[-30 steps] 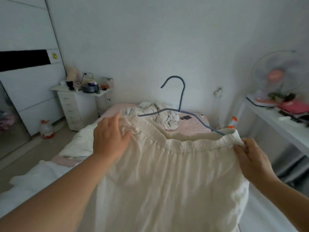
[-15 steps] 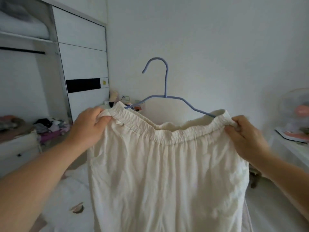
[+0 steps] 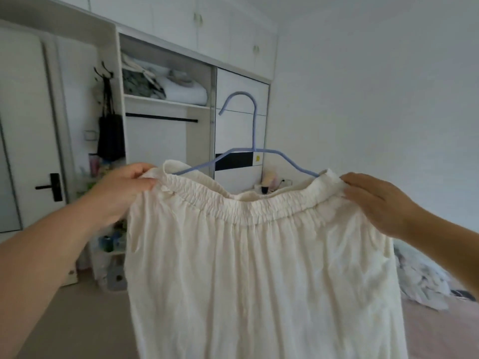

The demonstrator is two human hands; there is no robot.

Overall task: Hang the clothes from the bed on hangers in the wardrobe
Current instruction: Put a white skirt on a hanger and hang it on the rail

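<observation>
Against the frame a second earlier, I noted the view had swung off the bed and onto the wardrobe (image 3: 166,104), which now stood open behind the garment, its dark hanging rail (image 3: 161,117) bare under the stuffed upper shelf (image 3: 166,101). I judged this as the carry stage: the piece was dressed on its hanger and only the hooking remained.

The white skirt (image 3: 259,268) hung in front of the wardrobe, held up between both hands, its elastic waistband stretched over the arms of the blue hanger (image 3: 255,125). The hook rose free above the waistband, to the right of the rail and roughly level with it.

My left hand (image 3: 124,187) pinched the waistband's left end, thumb on top, fingers curled under the fabric. My right hand (image 3: 375,200) gripped the right end, seen from the back, fingers folded over the cloth edge. Both forearms were extended forward and raised towards the wardrobe, well apart.

A heap of clothes (image 3: 425,281) lay low to the wardrobe's right.
</observation>
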